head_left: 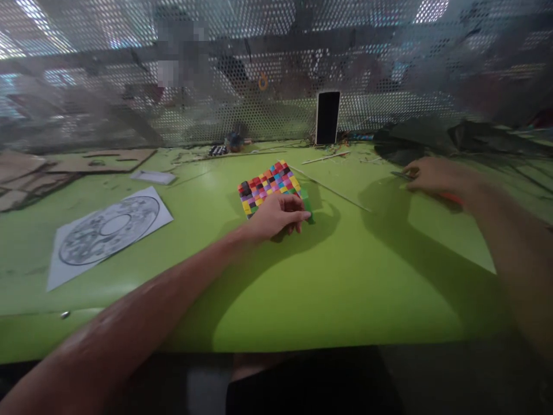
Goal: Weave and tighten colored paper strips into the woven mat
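Note:
A small woven mat (pixel 270 184) of many-coloured strips lies tilted on the green table. My left hand (pixel 280 214) rests over its near right corner, thumb and fingers pinching a green strip (pixel 307 206) at that edge. The palm and fingers hide part of the weave. Off to the right, my right hand (pixel 434 176) is low over the table, closed around what looks like a pair of scissors (pixel 401 174). A grey tip shows beyond its fingers and a red-orange part shows beneath the palm. Motion smears the right arm.
A thin pale stick (pixel 330 188) lies right of the mat. A phone (pixel 328 118) leans against the perforated metal screen (pixel 276 75). Left are a paper with a printed ring (pixel 142 202), a small white tray (pixel 153 177) and cardboard pieces (pixel 101 160). Dark leafy material (pixel 410 141) lies at back right.

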Tool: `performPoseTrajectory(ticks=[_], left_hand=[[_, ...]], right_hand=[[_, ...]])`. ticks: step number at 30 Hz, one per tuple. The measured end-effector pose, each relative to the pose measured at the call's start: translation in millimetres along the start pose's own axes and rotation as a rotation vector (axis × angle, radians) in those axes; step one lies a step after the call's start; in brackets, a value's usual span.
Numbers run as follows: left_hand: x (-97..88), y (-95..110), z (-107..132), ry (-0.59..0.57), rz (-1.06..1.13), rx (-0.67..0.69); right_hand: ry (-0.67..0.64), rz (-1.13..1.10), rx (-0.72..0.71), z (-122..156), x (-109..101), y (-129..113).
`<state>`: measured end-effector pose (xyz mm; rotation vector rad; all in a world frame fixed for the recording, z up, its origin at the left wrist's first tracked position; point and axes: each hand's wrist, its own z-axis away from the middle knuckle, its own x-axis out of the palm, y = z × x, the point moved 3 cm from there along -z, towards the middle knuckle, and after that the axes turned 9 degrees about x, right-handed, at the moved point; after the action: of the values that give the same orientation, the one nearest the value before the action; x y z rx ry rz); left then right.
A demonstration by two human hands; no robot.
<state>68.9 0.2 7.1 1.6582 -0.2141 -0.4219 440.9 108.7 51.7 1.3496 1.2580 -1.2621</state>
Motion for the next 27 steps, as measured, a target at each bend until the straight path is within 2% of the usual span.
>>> performPoseTrajectory(ticks=[6,9,12,13,15,16,19,20,23,27], left_hand=[[3.9,4,3,-0.186,-0.091,0.004],[4.5,6,3,-0.181,-0.133,0.001],[2.9,3,2,-0.174,-0.161,-0.005],[2.1,1,1,-0.175,-0.159,-0.004],[0.1,-1,0,-0.166,-0.133,-0.005],[-1.1,-1,-1,-0.146,-0.104,-0.006],[-3.5,2,-3,-0.082,0.019,-0.008],[-3.8,4,-3,-0.074,0.054,-0.013],[-4.1,6,-4,-0.090,0.091,-0.041],[-6.0,6,-3,-0.104,0.053,-0.041]], right_hand=[[-0.144,0.097,0.151,-2,1,14],[-0.089,0.070,0.164,1,-8,8],[0.008,-0.045,0.116,14,-24,-16],[0.017,-0.147,0.059,21,-30,-29],[-0.034,-0.636,-0.136,40,-39,-60],[-0.084,-0.723,-0.276,51,-42,-77],[-0.273,-0.652,-0.718,89,-40,-126],[-0.317,-0.574,-0.821,100,-35,-137],[-0.322,-0.484,-1.009,119,-19,-157],[-0.162,-0.364,-1.098,123,5,-159]])
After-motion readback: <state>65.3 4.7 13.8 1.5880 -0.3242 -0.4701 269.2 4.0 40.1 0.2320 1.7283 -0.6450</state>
